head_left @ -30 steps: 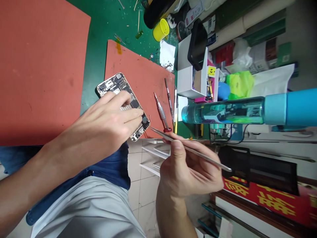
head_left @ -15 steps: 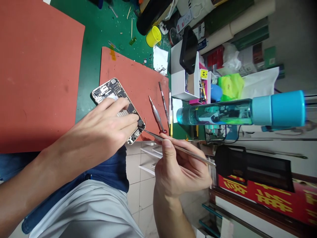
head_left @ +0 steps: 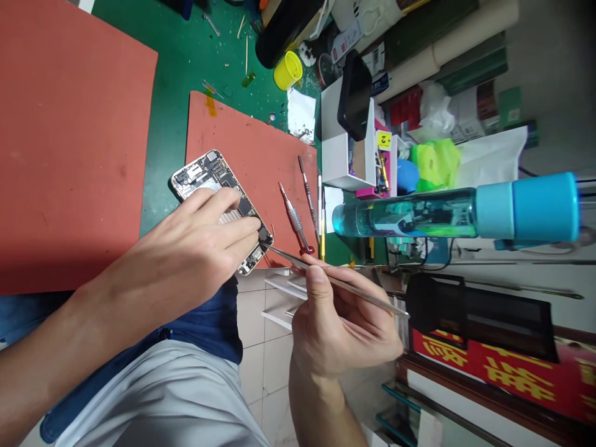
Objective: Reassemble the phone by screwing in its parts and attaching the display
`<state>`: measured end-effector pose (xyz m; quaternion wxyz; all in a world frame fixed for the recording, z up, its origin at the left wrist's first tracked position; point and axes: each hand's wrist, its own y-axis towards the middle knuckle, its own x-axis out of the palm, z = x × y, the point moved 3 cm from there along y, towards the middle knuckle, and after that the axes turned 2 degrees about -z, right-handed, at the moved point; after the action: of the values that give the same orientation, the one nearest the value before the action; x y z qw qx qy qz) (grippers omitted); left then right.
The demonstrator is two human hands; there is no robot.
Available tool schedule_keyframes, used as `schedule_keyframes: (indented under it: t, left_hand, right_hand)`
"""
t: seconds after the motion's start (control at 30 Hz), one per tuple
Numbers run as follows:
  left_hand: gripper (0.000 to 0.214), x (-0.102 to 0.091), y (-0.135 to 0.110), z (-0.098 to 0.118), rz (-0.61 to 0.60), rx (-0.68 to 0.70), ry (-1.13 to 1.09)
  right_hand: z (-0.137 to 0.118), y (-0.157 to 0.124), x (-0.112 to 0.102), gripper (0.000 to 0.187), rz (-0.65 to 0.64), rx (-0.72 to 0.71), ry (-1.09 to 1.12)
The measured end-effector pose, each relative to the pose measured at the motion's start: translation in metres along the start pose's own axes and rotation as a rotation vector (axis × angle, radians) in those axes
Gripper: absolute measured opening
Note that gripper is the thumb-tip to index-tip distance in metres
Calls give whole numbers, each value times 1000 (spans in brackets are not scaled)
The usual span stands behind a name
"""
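Observation:
An opened smartphone [head_left: 190, 175] with its circuit board and inner parts bare lies tilted near the front edge of a red-brown mat [head_left: 261, 167]. My left hand [head_left: 200, 242] rests over it, fingers bent and gripping it; the palm and thumb side are partly hidden. Between the thumb and fingers of my right hand [head_left: 342, 329] are metal tweezers [head_left: 361, 290]. Their tip reaches the phone's lower right corner, close to my left fingertips; whether it pinches a part is too small to tell. A silver screwdriver [head_left: 293, 217] and a thinner dark one [head_left: 307, 192] lie right of the phone.
A larger red-brown mat [head_left: 74, 136] covers the left of the green table [head_left: 167, 124]. Beyond the tools are a blue-capped water bottle [head_left: 419, 214], a white box [head_left: 338, 158] with a black phone [head_left: 356, 96] on it, and a yellow cup [head_left: 287, 71]. Tiled floor shows below the table edge.
The hands, phone and tweezers keep nearly the same places. The view has shifted very slightly; the tweezers' tip stays at the phone's corner.

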<state>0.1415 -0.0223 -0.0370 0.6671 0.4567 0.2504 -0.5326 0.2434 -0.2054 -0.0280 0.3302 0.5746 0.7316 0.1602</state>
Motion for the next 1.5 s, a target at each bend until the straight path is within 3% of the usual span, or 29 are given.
schedule_keyframes:
  t: [0.9, 1.03, 1.23, 1.37, 1.5]
  left_hand:
    - [37, 5, -2, -1, 15, 13, 35]
    - [35, 6, -3, -2, 62, 20, 44]
    - [40, 3, -1, -4, -60, 25, 79]
    - [42, 2, 0, -5, 6, 50, 89]
    - [46, -2, 0, -5, -18, 1, 60]
  right_hand:
    - [-5, -5, 3, 25, 32, -15, -85]
    - [-6, -5, 1, 28, 3, -72, -84]
    - [-2, -7, 0, 31, -64, -77, -73]
    - [-1, -8, 2, 34, -93, -110, -66]
    - [0, -7, 4, 37, -108, -134, -57]
